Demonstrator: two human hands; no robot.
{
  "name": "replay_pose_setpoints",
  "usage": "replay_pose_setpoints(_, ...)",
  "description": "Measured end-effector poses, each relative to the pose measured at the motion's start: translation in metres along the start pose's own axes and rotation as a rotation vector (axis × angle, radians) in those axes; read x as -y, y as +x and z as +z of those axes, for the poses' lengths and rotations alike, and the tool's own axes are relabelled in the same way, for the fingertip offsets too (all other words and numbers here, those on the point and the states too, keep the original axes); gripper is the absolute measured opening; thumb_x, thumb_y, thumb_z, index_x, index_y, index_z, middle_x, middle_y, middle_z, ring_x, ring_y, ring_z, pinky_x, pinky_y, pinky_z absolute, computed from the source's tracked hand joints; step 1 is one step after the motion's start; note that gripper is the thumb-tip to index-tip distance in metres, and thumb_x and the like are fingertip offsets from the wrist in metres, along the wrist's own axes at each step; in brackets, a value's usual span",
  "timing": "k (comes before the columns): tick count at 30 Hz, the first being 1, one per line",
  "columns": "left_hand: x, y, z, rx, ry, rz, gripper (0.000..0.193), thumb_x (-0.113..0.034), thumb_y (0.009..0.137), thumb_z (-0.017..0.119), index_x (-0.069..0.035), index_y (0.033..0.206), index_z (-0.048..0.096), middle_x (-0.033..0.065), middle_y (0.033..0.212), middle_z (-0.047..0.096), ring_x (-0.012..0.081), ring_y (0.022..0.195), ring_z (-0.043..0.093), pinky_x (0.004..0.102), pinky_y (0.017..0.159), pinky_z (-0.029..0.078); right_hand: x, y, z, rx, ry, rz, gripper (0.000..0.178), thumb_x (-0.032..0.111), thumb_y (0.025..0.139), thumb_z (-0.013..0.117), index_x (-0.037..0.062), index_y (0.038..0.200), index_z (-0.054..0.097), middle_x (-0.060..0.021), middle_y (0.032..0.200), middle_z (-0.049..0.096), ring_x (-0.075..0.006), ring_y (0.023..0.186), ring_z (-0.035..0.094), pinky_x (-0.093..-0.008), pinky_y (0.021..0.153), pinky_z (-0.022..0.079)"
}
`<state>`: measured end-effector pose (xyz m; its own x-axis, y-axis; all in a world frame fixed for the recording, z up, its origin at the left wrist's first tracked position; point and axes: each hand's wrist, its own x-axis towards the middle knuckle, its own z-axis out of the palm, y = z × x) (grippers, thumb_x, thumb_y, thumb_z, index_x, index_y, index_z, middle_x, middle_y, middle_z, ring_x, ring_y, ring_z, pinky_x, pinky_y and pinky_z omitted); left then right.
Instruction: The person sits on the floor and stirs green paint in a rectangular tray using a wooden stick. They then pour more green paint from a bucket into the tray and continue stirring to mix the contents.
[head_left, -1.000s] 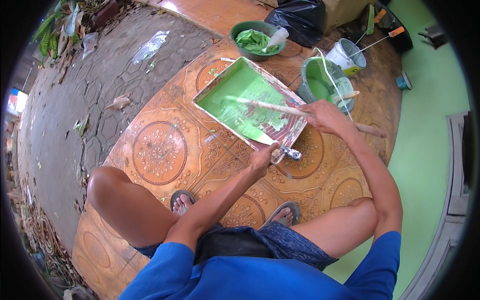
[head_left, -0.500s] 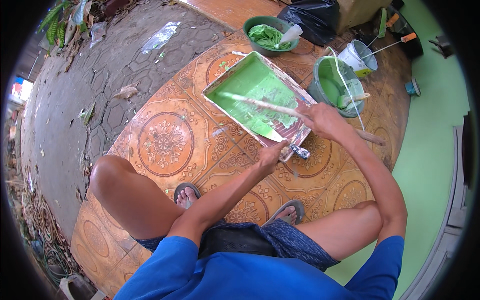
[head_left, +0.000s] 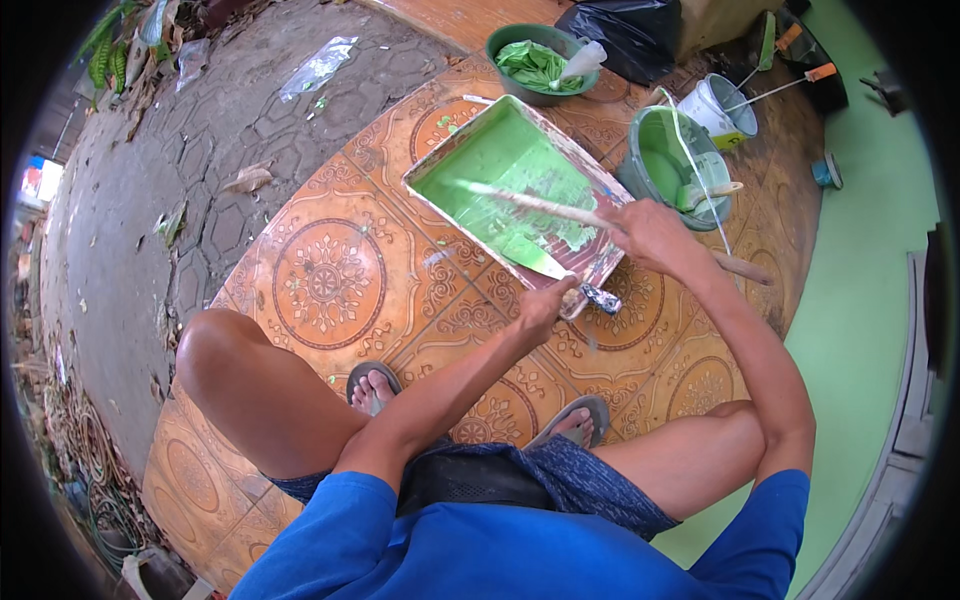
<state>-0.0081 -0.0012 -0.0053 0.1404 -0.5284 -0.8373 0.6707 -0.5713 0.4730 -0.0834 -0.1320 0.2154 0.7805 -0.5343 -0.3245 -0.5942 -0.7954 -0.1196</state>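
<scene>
My right hand (head_left: 650, 235) is closed round a long wooden stick (head_left: 555, 208). The stick's paint-coated far end reaches over the green paint (head_left: 490, 160) in a rectangular paint tray (head_left: 452, 222), and its other end sticks out behind my wrist. At the tray's near corner my left hand (head_left: 547, 308) is closed on the rim. Beside those fingers a paint scraper (head_left: 535, 258) rests across the tray edge, its blade green and its spattered handle (head_left: 602, 300) poking outward. Whether the left thumb also presses on the scraper, I cannot make out.
Right of the tray stands a bucket (head_left: 625, 165) of green paint with a brush (head_left: 705, 195) inside. A white pail (head_left: 705, 115), a basin (head_left: 495, 75) with green-stained plastic and a black bag (head_left: 630, 45) sit farther back. A green wall (head_left: 850, 290) bounds the right.
The stick's painted end has shifted slightly to the right over the tray, and my right hand has moved a little with it. My left hand keeps its hold at the corner.
</scene>
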Motion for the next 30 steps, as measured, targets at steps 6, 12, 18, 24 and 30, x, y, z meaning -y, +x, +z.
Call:
replay_pose_setpoints(6, 0.001, -0.002, 0.002, 0.017, 0.036, 0.007, 0.052, -0.030, 0.075, 0.081, 0.011, 0.102, 0.063, 0.0144, 0.095, 0.065, 0.0183, 0.074, 0.061, 0.0298, 0.061, 0.051, -0.033, -0.008, -0.006, -0.094, -0.102, 0.120, 0.033, 0.017, 0.089, 0.051, 0.0054, 0.118, 0.061, -0.0216, 0.086, 0.066, -0.0377, 0.081, 0.065, -0.0471, 0.075, 0.052)
replay_pose_setpoints(12, -0.003, -0.008, -0.007, 0.034, 0.078, 0.093, 0.050, -0.034, 0.077, 0.079, 0.008, 0.100, 0.064, 0.0139, 0.093, 0.064, 0.0157, 0.075, 0.060, 0.0293, 0.063, 0.049, -0.033, -0.004, 0.006, -0.023, 0.035, 0.165, 0.031, 0.016, 0.090, 0.054, 0.0040, 0.118, 0.063, -0.0258, 0.099, 0.065, -0.0419, 0.090, 0.062, -0.0452, 0.085, 0.050)
replay_pose_setpoints(18, -0.022, -0.033, 0.010, -0.043, 0.175, 0.092, 0.065, -0.039, 0.072, 0.082, 0.014, 0.103, 0.063, 0.0172, 0.097, 0.063, 0.0205, 0.081, 0.059, 0.0348, 0.069, 0.048, -0.034, -0.012, -0.006, -0.066, 0.059, 0.157, 0.032, 0.011, 0.085, 0.055, -0.0021, 0.114, 0.063, -0.0248, 0.108, 0.064, -0.0404, 0.099, 0.061, -0.0421, 0.090, 0.047)
replay_pose_setpoints(24, -0.021, -0.036, 0.002, 0.022, 0.097, 0.064, 0.064, -0.036, 0.074, 0.080, 0.015, 0.108, 0.061, 0.0259, 0.116, 0.059, 0.0276, 0.105, 0.060, 0.0341, 0.090, 0.047, -0.047, -0.011, 0.002, -0.038, 0.213, 0.025, 0.033, 0.010, 0.087, 0.053, -0.0045, 0.117, 0.059, -0.0260, 0.111, 0.063, -0.0378, 0.106, 0.061, -0.0381, 0.093, 0.045)
replay_pose_setpoints(30, -0.025, -0.039, 0.000, 0.034, 0.131, -0.012, 0.067, -0.036, 0.074, 0.080, 0.017, 0.108, 0.059, 0.0261, 0.114, 0.060, 0.0279, 0.101, 0.061, 0.0346, 0.087, 0.049, -0.040, -0.010, 0.012, -0.056, 0.200, 0.052, 0.034, 0.012, 0.088, 0.055, -0.0062, 0.115, 0.060, -0.0244, 0.111, 0.064, -0.0356, 0.107, 0.061, -0.0369, 0.094, 0.044)
